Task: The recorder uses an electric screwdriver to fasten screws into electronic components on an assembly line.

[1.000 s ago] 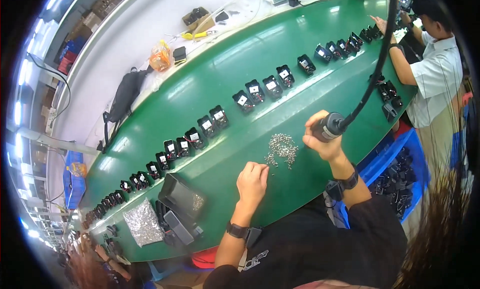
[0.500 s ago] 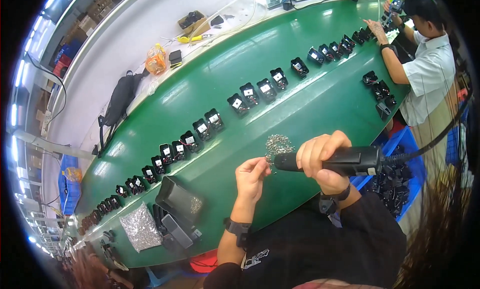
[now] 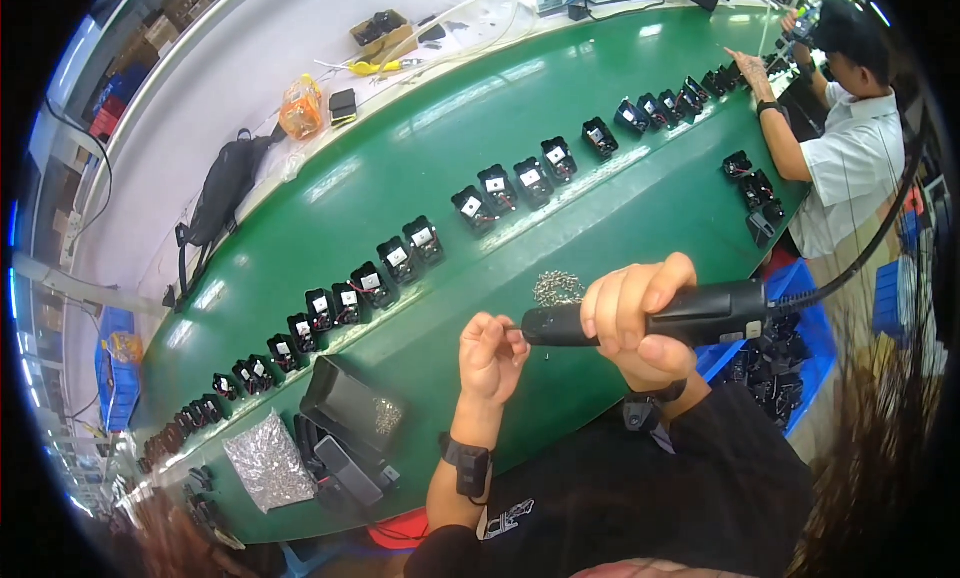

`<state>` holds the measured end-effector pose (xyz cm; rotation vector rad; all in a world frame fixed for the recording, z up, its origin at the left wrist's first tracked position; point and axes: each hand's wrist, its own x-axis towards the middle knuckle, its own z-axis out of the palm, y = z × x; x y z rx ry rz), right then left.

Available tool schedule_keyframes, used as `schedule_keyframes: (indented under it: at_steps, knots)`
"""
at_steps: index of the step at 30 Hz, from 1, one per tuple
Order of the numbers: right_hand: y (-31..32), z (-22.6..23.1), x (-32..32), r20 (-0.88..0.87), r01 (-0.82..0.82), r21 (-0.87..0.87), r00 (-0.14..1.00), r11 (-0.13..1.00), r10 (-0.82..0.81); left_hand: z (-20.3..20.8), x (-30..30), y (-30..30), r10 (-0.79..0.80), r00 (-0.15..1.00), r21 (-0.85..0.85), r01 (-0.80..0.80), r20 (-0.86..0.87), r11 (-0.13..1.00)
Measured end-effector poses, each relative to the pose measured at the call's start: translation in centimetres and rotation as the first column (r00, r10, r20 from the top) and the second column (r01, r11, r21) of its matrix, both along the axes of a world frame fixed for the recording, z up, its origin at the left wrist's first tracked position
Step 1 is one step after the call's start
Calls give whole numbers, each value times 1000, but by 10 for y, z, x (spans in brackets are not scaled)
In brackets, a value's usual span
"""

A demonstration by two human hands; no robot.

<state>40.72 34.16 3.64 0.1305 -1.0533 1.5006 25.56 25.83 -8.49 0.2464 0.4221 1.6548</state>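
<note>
My right hand [image 3: 635,323] is wrapped round a black corded electric screwdriver [image 3: 710,313], held level with its nose to the left. At that nose, my left hand [image 3: 490,358] pinches thumb and forefinger together around the bit's end. Whatever lies between those fingertips is too small to make out. Just beyond the nose, a heap of small silver screws [image 3: 556,287] lies on the green table [image 3: 420,348]. A few loose screws are scattered near the screwdriver.
Black housings with white labels [image 3: 533,181] line the table diagonally. Nearer left are a bag of screws [image 3: 268,461] and an open black box [image 3: 345,403]. A blue crate [image 3: 815,358] of black parts stands right. A co-worker [image 3: 850,148] sits far right.
The screwdriver's nose has shifted slightly left with my right hand. My left hand has also moved a little left, and its fingers have turned upward. The view has tilted slightly.
</note>
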Motion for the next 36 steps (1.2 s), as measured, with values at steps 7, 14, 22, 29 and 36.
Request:
schedule_keyframes:
  at_steps: [7,14,22,29,36]
  knots:
    - [31,6,-20,-114,50,-4,992,999,-50,21,-14,52,-18,998,168,8,60,986]
    - [119,-31,-55,124,129,184,980,974,-154,53,-64,93,185,-426,281,-175,-886,944]
    - [147,-74,-96,272,100,142,953,985,-136,19,-87,144,-18,-758,157,-158,-651,975]
    - [153,-83,-108,204,40,67,978,997,-53,9,-91,146,-43,-686,95,-162,-727,982]
    - [151,-85,-111,214,70,52,974,996,-80,12,-95,147,-68,-693,34,-132,-718,991]
